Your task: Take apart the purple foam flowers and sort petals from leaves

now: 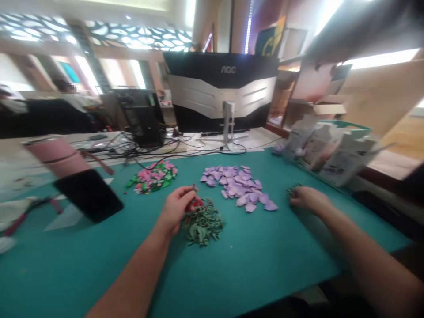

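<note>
My left hand (179, 207) is closed in a pinch at the upper left edge of a heap of green leafy pieces (202, 225) with some red bits. A small reddish piece sticks up from its fingertips. On the right, my right hand (308, 198) has its fingers closed on a small dark green piece (293, 191) at the mat. Between and beyond the hands lies a spread of light purple petals (240, 185). Pink flowers with green leaves (155, 176) form another pile at the back left.
A teal mat (232, 274) covers the desk. Behind it stand a monitor (221, 88) and tangled cables. A black tablet (88, 194) leans by a pink tumbler (56, 154) at left. White boxes (344, 159) stand in a tray at right. People sit far left.
</note>
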A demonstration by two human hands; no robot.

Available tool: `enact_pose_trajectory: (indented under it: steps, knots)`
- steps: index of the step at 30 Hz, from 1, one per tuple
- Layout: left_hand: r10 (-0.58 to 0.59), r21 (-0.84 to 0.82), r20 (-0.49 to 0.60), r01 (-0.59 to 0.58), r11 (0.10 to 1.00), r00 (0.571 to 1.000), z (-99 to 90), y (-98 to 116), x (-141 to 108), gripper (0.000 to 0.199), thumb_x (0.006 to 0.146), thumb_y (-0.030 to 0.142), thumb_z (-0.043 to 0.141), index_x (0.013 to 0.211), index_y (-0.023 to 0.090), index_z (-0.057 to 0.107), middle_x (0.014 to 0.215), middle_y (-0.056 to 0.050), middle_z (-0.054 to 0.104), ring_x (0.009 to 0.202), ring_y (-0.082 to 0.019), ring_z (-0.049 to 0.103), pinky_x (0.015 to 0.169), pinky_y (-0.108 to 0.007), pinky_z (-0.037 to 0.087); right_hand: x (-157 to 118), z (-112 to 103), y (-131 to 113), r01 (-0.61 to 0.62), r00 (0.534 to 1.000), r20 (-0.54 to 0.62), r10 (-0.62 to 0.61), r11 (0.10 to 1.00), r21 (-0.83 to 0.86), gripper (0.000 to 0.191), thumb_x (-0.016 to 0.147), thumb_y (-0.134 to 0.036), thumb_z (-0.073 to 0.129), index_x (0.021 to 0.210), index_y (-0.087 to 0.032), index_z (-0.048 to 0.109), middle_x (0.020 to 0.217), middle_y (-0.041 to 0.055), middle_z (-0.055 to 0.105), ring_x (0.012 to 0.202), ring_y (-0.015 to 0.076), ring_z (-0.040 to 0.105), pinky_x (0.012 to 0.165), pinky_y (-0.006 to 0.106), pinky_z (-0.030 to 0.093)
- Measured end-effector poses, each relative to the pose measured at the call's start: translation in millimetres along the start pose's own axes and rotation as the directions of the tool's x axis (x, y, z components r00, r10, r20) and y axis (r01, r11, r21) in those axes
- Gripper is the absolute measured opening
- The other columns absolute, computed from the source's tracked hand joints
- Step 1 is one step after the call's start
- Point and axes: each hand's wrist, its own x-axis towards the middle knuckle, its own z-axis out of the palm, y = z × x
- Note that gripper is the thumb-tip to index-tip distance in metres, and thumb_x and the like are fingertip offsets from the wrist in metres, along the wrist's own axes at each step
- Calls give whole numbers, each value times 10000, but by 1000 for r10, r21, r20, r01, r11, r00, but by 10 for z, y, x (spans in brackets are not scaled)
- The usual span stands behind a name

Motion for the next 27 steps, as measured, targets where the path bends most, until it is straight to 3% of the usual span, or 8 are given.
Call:
enact_pose_trajectory:
  steps: [3,6,10,12,15,18,21,27]
  knots:
    - [6,0,14,-6,1000,1000,15,-16,-22,334,714,367,707,930,122,638,713,-23,689,462,-57,494,483,-181,401,25,-116,-160,80,994,-91,-68,988,129,142,736,-335,587,760,-226,674,782,66,705,722,239,645,564,302,396]
    - [28,18,13,-28,999,1000,12,-35,-27,306,726,338,683,929,115,633,710,-27,683,466,-58,493,482,-187,402,-13,-345,-581,277,952,-217,-215,907,317,126,723,-355,611,746,-237,646,736,18,687,677,201,618,595,299,416]
    - [69,48,18,-70,996,997,-3,-40,-26,279,730,316,672,920,117,624,723,-30,682,473,-67,501,476,-199,408,-225,-645,-1381,499,866,-325,-380,615,610,188,737,-328,618,890,-225,652,752,-2,654,657,160,573,605,283,431]
    - [77,64,21,-78,995,997,-10,-41,-24,264,731,308,669,914,123,620,721,-28,679,479,-74,506,477,-205,415,-334,-685,-1735,484,864,-319,-390,468,739,191,768,-317,596,918,-216,658,708,-15,622,561,126,497,527,265,386]
    - [78,87,26,-80,993,997,-18,-48,-22,244,743,307,663,907,133,619,724,-25,674,507,-84,520,489,-211,427,-422,-571,-2079,389,878,-254,-406,295,873,211,776,-340,611,932,-208,664,631,-35,577,481,105,418,457,247,316]
    - [84,99,35,-87,991,996,-24,-60,-17,239,752,317,667,909,141,624,741,-23,669,542,-93,538,506,-217,435,-414,-369,-2192,335,857,-220,-465,180,925,257,736,-351,672,945,-202,684,651,-20,609,542,126,498,499,255,370]
    - [79,106,27,-81,991,997,-26,-71,-4,234,756,321,668,906,146,625,744,-22,668,534,-93,532,503,-223,426,-361,-242,-2181,314,862,-221,-456,138,939,277,745,-391,692,949,-204,709,671,-5,626,630,154,572,568,275,425]
    - [64,144,20,-66,987,998,-3,-98,5,215,769,300,656,915,147,623,747,-21,671,513,-85,512,511,-229,429,-305,-223,-2168,246,898,-199,-392,71,967,311,763,-499,712,831,-199,662,686,0,639,610,136,571,563,270,443]
